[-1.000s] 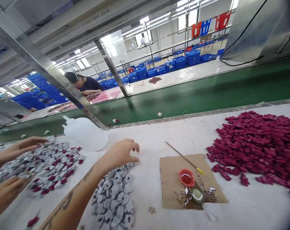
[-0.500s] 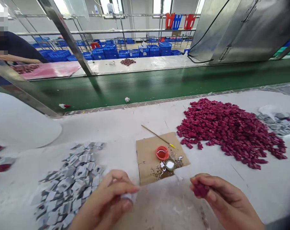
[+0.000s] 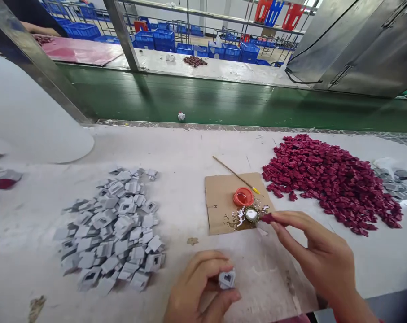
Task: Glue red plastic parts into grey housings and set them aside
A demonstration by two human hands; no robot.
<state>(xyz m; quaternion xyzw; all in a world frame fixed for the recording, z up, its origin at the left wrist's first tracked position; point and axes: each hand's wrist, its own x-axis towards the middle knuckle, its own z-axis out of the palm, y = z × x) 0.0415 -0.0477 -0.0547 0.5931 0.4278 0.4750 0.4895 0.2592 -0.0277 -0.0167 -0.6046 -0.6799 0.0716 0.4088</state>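
Near the front of the table, my left hand point(image 3: 203, 287) is closed around a small grey plastic part point(image 3: 226, 279), its square hole facing up. My right hand point(image 3: 311, 246) pinches a small dark-red plastic piece point(image 3: 266, 218) at the edge of a metal bottle cap point(image 3: 251, 214) holding whitish, shiny liquid. That cap rests on a cardboard piece point(image 3: 220, 184) spotted with wet drops. Just behind it stands a red cap of reddish liquid point(image 3: 243, 197). A thin brush with a yellow tip point(image 3: 235, 173) lies across the cardboard's far edge.
A heap of grey parts point(image 3: 119, 229) lies to the left, a large heap of dark-red pieces point(image 3: 327, 179) to the right. Beyond the table runs a green conveyor belt point(image 3: 156, 96) with one small part point(image 3: 181, 116) on it. A person's arm point(image 3: 41, 29) shows at far left.
My right hand has moved forward and left, bringing the dark-red piece to the metal cap. My left hand has shifted right with the grey part. The view has tilted down.
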